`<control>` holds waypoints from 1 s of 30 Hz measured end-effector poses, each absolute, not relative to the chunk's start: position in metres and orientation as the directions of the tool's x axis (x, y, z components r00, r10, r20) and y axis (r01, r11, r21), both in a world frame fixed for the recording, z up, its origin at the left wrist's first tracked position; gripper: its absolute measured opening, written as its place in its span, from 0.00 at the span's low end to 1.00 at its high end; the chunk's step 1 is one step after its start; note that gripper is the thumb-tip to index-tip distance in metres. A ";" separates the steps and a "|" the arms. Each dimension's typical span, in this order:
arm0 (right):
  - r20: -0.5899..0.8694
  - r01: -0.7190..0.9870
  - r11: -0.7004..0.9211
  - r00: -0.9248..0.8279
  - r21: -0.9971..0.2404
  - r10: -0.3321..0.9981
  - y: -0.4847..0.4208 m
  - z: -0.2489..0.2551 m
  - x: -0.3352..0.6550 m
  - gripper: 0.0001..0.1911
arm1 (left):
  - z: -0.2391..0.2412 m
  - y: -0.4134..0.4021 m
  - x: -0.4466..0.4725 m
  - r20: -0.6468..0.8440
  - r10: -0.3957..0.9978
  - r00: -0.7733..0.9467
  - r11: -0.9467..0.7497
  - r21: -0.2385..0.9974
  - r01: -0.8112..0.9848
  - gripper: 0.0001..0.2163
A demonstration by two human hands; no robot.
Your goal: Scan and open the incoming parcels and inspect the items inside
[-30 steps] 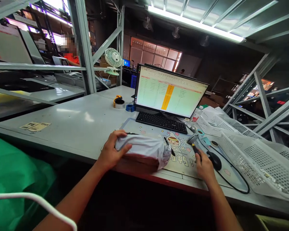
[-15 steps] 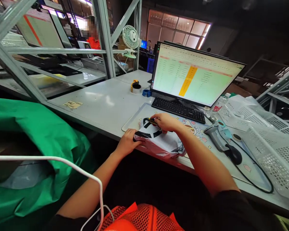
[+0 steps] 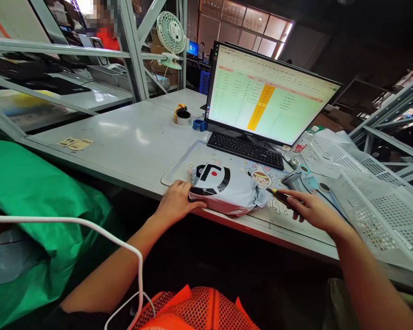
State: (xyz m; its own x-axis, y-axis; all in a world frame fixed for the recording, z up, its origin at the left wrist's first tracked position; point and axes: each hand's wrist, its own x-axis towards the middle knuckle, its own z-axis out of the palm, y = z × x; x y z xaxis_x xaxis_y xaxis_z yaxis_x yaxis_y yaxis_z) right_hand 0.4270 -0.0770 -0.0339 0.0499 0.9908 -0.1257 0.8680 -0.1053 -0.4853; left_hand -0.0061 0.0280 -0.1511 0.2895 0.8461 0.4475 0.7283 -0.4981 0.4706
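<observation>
A white plastic mailing bag (image 3: 239, 190) with black markings and a red dot lies at the front edge of the desk, on a patterned desk mat (image 3: 179, 169). My left hand (image 3: 176, 200) is closed on its left end, thumb low and fingers over the top. Off the bag's right end, my right hand (image 3: 304, 206) is wrapped round a dark utility knife (image 3: 279, 196) with a yellow tip part. The knife points left toward the crumpled end of the bag; whether the blade is out I cannot tell.
Behind the bag stand a keyboard (image 3: 244, 149) and a monitor (image 3: 268, 96). A scanner (image 3: 298, 181) and white perforated baskets (image 3: 375, 206) are on the right. Tape rolls (image 3: 183, 117) sit further back. A green sack (image 3: 55, 229) and a white cable (image 3: 89, 223) are at left.
My right hand has moved right, from the top of the bag to beyond its right end, with the knife. My left hand stays on the left end. The view has shifted slightly.
</observation>
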 end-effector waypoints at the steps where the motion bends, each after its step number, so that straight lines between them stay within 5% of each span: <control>1: -0.026 0.902 -0.104 0.102 -0.419 0.994 -0.076 -0.048 0.431 0.29 | -0.139 0.027 -0.005 0.460 0.835 0.302 -0.513 0.450 0.731 0.26; 5: 0.172 0.977 -0.188 0.204 -0.101 0.964 -0.064 -0.102 0.432 0.28 | -0.086 0.033 0.016 0.592 0.656 0.468 -0.740 0.384 0.552 0.23; 9: 0.130 0.963 -0.270 0.269 -0.010 0.954 -0.055 -0.125 0.432 0.27 | -0.074 0.052 0.053 0.417 0.556 0.719 -0.830 0.331 0.449 0.18; 12: 0.229 0.973 -0.200 0.221 -0.113 0.948 -0.047 -0.112 0.428 0.26 | -0.085 0.062 0.071 0.327 0.594 0.735 -0.801 0.325 0.503 0.14; 17: 0.443 0.879 0.221 -0.013 -0.422 0.896 -0.008 -0.069 0.369 0.23 | -0.095 0.057 0.077 0.434 0.580 0.690 -0.814 0.262 0.519 0.10; 23: 0.228 0.740 0.445 -0.383 -0.504 0.895 0.050 -0.080 0.277 0.28 | -0.096 0.055 0.074 0.526 0.476 0.705 -0.873 0.188 0.450 0.12; 30: 0.130 0.657 0.489 -0.516 -0.574 0.847 0.052 -0.078 0.291 0.33 | -0.101 0.052 0.065 0.542 0.419 0.728 -0.907 0.209 0.366 0.17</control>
